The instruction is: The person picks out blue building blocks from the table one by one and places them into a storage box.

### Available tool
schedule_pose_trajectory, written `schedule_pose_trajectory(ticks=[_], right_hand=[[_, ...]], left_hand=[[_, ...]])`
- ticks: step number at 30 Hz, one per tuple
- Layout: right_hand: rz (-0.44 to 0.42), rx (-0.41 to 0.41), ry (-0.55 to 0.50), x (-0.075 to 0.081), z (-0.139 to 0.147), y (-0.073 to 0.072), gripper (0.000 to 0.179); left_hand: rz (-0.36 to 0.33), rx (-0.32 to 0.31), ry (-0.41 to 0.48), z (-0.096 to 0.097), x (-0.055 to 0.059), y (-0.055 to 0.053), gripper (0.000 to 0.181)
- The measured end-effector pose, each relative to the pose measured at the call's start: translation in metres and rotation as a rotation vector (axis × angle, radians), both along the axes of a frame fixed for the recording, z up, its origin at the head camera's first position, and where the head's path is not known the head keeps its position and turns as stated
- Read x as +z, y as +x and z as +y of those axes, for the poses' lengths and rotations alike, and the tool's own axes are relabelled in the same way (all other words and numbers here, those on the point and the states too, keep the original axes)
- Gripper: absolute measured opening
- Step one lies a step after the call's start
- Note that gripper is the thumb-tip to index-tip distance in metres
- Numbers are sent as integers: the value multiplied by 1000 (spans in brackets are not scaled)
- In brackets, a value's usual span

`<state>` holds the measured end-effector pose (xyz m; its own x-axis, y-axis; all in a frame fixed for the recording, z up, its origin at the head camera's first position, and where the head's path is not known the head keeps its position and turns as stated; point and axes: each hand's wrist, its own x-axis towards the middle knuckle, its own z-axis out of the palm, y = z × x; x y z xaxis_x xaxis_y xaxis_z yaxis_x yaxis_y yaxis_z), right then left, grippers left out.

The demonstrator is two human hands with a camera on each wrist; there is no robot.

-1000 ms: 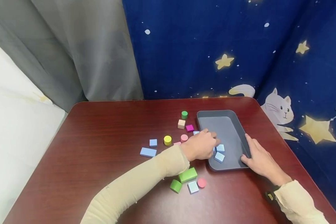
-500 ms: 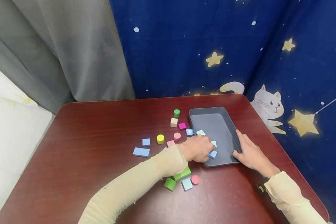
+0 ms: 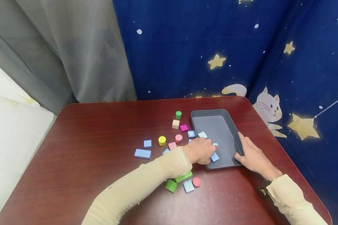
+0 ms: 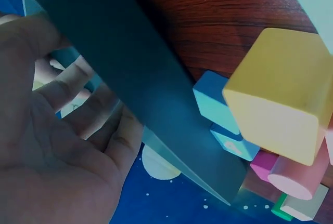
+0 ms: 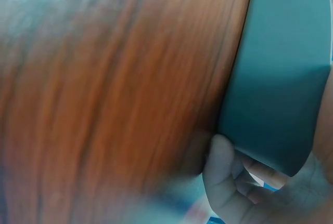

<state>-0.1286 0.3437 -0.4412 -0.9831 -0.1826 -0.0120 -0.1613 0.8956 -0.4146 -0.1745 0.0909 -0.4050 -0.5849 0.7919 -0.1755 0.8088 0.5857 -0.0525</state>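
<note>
My left hand reaches over the left wall of a grey rectangular tray, fingers bent down among small blocks. In the left wrist view, the fingers of my left hand pass behind the tray wall, so whether they pinch a block is hidden. A pale block lies inside against the left wall, and a light blue block sits beside the fingertips. Another pale block is partly covered by them. My right hand grips the tray's right side near its front corner, thumb over the rim.
Left of the tray lie a yellow cylinder, a pink cylinder, a blue numbered block and a long blue block. Nearer me are a green half-round block, a pale square block and a red disc.
The head view has shifted. Relative to the tray, my left hand has drawn back slightly toward its left wall and front, uncovering the pale block there. My right hand keeps its place.
</note>
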Motion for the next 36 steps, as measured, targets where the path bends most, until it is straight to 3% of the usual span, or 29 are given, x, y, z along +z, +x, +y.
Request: schedule_pose_trajectory(ticks=[18,25,30,36], right_hand=[[10,-3,-2,-3,-1,0,97],[20,-2,-9,-7,0,-1,98],[31,8,-5,-7,-1,-1,97],[40,17,3,-6,1,-1,96]], left_hand=[[21,55,8,1,-5,-1,30],[41,37,24,-2,-8,-2,29],[47,10,67,-11,-1,-8,29],[36,28,118,-33,11,-23,31]])
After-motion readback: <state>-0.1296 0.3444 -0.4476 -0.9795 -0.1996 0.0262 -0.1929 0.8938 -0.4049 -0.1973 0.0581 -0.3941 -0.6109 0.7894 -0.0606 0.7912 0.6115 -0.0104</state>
